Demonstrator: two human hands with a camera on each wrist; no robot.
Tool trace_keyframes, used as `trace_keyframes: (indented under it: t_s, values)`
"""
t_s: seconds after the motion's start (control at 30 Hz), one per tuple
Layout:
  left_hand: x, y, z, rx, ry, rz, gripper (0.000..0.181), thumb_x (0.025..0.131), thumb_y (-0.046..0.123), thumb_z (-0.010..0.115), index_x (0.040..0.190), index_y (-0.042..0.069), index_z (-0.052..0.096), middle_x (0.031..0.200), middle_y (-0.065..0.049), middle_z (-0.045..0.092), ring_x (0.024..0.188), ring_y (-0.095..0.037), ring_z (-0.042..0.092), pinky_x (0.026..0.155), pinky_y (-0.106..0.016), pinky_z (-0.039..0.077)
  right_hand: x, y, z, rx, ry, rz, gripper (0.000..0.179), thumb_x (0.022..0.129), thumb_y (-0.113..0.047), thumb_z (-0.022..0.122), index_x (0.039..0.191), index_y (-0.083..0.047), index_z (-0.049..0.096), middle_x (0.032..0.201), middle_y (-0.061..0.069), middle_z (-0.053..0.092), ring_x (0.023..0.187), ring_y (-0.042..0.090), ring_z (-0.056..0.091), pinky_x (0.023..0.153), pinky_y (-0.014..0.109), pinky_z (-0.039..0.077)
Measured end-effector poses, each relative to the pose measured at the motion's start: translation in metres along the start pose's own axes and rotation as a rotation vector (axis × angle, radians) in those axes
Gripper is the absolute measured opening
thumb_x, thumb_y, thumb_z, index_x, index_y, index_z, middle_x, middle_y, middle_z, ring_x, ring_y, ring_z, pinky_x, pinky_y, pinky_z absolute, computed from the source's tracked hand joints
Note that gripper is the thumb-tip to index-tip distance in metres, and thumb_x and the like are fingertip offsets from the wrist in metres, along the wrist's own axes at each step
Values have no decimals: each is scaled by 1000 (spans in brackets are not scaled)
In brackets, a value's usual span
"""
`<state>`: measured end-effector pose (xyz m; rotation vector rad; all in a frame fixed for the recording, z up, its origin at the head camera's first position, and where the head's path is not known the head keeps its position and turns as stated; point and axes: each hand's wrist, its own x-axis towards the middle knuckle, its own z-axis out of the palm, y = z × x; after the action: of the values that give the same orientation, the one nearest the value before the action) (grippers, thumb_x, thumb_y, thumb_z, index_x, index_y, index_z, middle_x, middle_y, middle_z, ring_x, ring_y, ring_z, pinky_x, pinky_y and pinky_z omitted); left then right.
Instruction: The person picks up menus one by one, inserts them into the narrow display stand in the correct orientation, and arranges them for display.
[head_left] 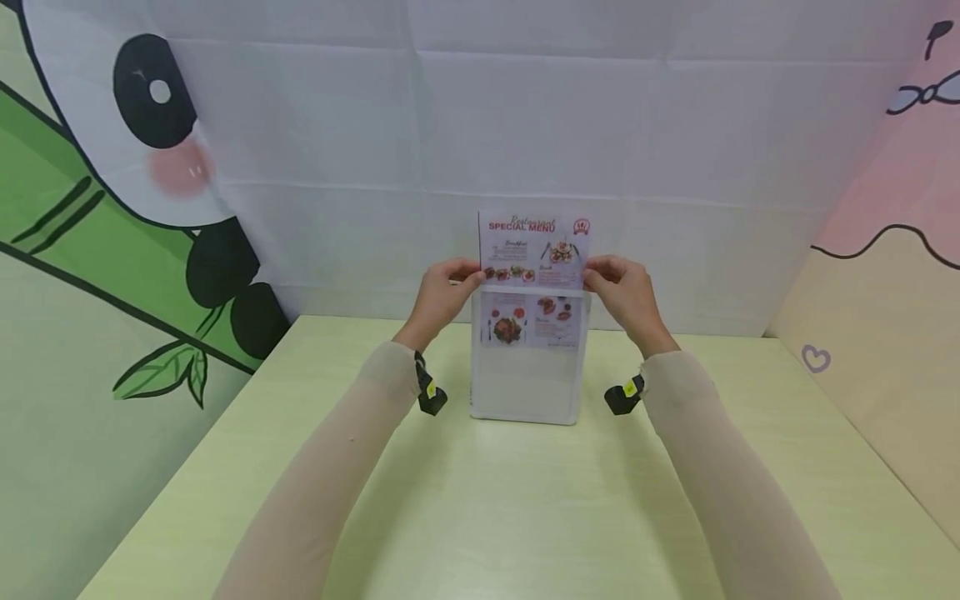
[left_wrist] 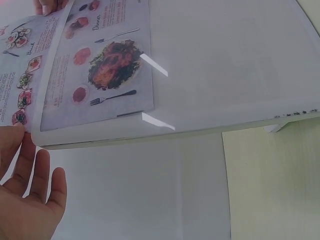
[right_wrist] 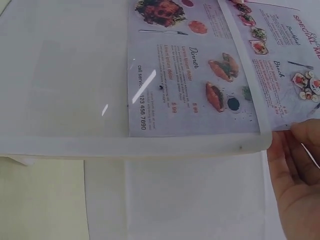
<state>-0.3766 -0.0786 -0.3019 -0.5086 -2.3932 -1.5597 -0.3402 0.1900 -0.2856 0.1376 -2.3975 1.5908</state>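
Observation:
A printed menu sheet [head_left: 534,250], headed "Special Menu", stands partly inside a white-framed clear display stand [head_left: 525,383]. Its lower part shows behind the clear front, while the upper part sticks out above the top edge. My left hand [head_left: 447,292] pinches the sheet's left edge between thumb and fingers, just above the frame's corner. On the opposite side my right hand [head_left: 626,296] pinches the right edge at about the same height. In the left wrist view, the sheet's bottom edge [left_wrist: 135,114] lies partway down the pocket, with a plain white area below it.
The stand is upright on a pale yellow table [head_left: 487,508], near its back edge. Behind hangs a white cloth [head_left: 525,125]. Painted walls [head_left: 67,433] border the table on the left and right. A small black camera [head_left: 431,395] is strapped at each wrist.

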Motion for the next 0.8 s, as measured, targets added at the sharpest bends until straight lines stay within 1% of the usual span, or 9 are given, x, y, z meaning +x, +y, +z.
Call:
trace_keyframes:
  t_s: [0.1,0.27,0.4,0.53,0.8]
  values:
    - [-1,-1,0,1,-3,-3,23,95,20,61,109,3,68,107,-13,66,100,-24,58,91,-40,48,-1,0,0,-29,1,-6,27,97,-20,57,118,-4,64,113,13,65,102,23,64,93,35,44]
    - [-1,-1,-1,7,-4,-4,23,95,20,62,109,3,68,107,-13,66,101,-24,58,92,-40,48,-1,0,0,-44,-1,-19,28,97,-20,57,118,-3,64,114,15,65,104,25,62,88,32,41]
    - [-1,-1,-1,14,-4,-1,23,95,20,62,109,3,68,107,-13,67,101,-24,58,92,-40,48,-2,1,0,-44,-2,-26,29,97,-20,57,119,-3,63,114,16,64,102,23,61,88,32,42]
    - [-1,-3,0,14,-12,0,23,95,19,61,110,3,68,108,-13,66,102,-24,58,93,-40,48,-3,1,0,-43,7,-25,30,97,-21,57,121,-5,63,114,13,64,99,19,62,88,32,44]
    - [0,-5,0,13,-10,-2,22,95,19,61,109,4,68,108,-12,67,102,-24,58,94,-41,47,-3,-1,1,-31,14,-40,28,96,-19,58,120,-5,63,113,13,65,100,22,62,89,33,45]
